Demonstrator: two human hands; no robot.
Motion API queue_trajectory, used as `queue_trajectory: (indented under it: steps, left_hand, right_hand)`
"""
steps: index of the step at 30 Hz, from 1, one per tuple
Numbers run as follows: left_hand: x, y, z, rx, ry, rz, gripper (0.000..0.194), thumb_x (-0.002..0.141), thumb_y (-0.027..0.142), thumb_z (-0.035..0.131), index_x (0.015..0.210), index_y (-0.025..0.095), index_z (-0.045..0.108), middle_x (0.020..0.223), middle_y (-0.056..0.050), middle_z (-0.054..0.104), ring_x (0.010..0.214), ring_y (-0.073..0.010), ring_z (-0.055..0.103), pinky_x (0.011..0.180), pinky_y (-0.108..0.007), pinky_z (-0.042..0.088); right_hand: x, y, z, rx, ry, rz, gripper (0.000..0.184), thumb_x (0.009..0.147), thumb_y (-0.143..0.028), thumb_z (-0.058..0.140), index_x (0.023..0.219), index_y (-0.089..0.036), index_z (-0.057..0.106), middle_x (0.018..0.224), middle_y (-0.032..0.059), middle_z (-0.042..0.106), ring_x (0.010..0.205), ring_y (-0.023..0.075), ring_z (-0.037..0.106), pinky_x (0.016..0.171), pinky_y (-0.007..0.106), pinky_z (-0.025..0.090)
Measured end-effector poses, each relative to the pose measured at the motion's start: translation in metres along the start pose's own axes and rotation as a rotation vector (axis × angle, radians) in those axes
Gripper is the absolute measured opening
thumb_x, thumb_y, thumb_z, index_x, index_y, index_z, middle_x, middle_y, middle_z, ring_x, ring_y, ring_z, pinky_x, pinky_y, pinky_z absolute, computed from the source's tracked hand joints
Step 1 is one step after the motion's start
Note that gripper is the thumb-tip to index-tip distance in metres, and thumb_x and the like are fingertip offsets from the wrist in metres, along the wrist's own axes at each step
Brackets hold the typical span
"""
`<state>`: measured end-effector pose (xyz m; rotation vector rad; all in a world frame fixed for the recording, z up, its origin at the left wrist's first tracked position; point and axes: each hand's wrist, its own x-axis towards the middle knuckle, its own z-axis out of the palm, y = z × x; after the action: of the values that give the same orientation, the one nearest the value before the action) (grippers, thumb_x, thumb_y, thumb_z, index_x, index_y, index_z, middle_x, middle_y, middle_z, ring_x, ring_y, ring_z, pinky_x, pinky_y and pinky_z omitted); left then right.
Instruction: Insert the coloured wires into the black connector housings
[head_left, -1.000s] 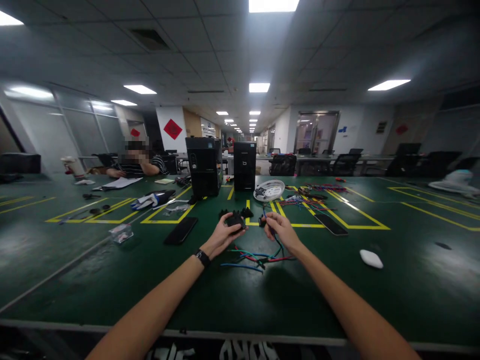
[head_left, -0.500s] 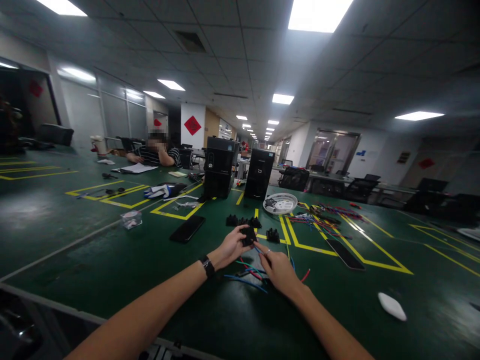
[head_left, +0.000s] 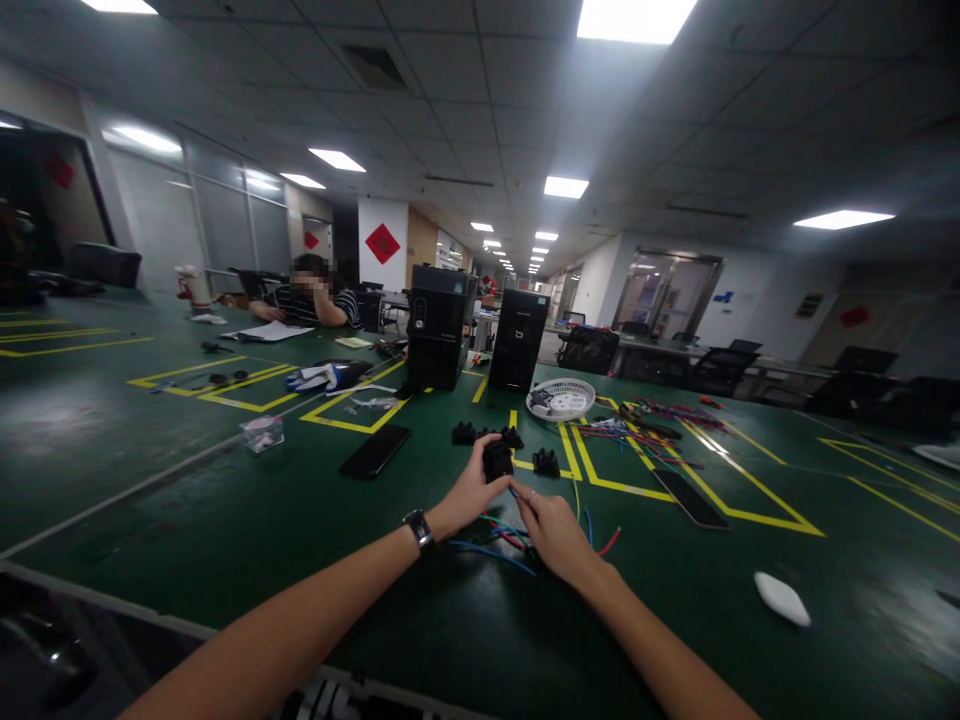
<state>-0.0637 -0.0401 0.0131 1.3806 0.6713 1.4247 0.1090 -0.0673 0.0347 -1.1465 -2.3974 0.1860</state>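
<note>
My left hand (head_left: 478,488), with a dark watch on its wrist, is closed around a small black block-shaped part (head_left: 497,460). Just to the right, my right hand (head_left: 553,530) pinches a thin blue wire (head_left: 514,491) against the near side of that part; whether the wire's end is inside it, I cannot tell. Beneath both hands lie loose blue, green and red wires (head_left: 495,556) on the green table. Several similar black parts (head_left: 465,433) stand just beyond my left hand, and another black part (head_left: 546,461) sits to the right.
Two black computer towers (head_left: 436,330) stand behind the parts. A white basket (head_left: 561,400) and a bundle of coloured wires (head_left: 637,432) lie right of them. A black phone (head_left: 376,451) is on the left, a white rounded object (head_left: 781,599) at right. A person (head_left: 311,300) sits across the table.
My left hand has turned the black part so that it stands more upright. My right hand stays close against it with the blue wire. The view has tilted slightly.
</note>
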Motion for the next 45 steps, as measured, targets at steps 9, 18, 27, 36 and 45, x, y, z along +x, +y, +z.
queue_trajectory:
  steps: [9, 18, 27, 36, 45]
  left_hand:
    - [0.003, 0.001, -0.001, 0.196, 0.13, 0.098, 0.049, 0.08, 0.021, 0.06, 0.125, 0.021, 0.043, 0.117, -0.008, 0.057, 0.107, -0.0208, 0.057, 0.101, -0.038, 0.04]
    - [0.001, 0.016, -0.004, 0.284, 0.184, 0.155, 0.056, 0.076, 0.017, 0.062, 0.129, 0.024, 0.042, 0.12, -0.008, 0.057, 0.113, -0.0229, 0.054, 0.103, -0.038, 0.038]
    - [0.008, 0.026, -0.009, 0.215, 0.2, 0.182, 0.042, 0.089, 0.052, 0.045, 0.119, 0.022, 0.046, 0.086, -0.003, 0.06, 0.077, -0.0155, 0.06, 0.079, -0.029, 0.047]
    - [0.01, 0.022, 0.0, 0.345, 0.248, 0.266, 0.045, 0.088, 0.06, 0.039, 0.097, 0.019, 0.057, 0.072, -0.001, 0.057, 0.063, -0.0127, 0.055, 0.063, -0.024, 0.045]
    - [0.042, 0.074, -0.05, -0.023, 0.516, 0.086, 0.036, 0.089, 0.032, 0.055, 0.12, 0.015, 0.053, 0.12, -0.01, 0.056, 0.102, -0.0215, 0.058, 0.085, -0.043, 0.051]
  right_hand:
    - [-0.001, -0.004, -0.008, -0.066, -0.026, 0.006, 0.039, 0.096, -0.027, 0.038, 0.131, -0.019, 0.054, 0.101, 0.0106, 0.072, 0.088, 0.0225, 0.068, 0.077, 0.029, 0.046]
    - [0.0, 0.004, -0.002, 0.03, 0.0, -0.024, 0.037, 0.097, -0.026, 0.035, 0.124, -0.018, 0.059, 0.105, 0.0096, 0.071, 0.095, 0.0216, 0.067, 0.085, 0.03, 0.046]
    - [0.001, 0.003, -0.005, 0.31, -0.006, -0.046, 0.036, 0.096, -0.026, 0.038, 0.121, -0.017, 0.062, 0.101, 0.0052, 0.071, 0.087, 0.0176, 0.066, 0.078, 0.026, 0.046]
    - [0.004, -0.008, -0.039, 0.079, -0.076, -0.192, 0.034, 0.097, -0.025, 0.038, 0.121, -0.022, 0.062, 0.104, 0.0057, 0.071, 0.089, 0.0183, 0.067, 0.078, 0.025, 0.045]
    - [0.002, 0.01, -0.036, -0.188, 0.054, -0.088, 0.031, 0.097, -0.027, 0.04, 0.119, -0.022, 0.062, 0.097, 0.0078, 0.073, 0.084, 0.0198, 0.068, 0.075, 0.027, 0.045]
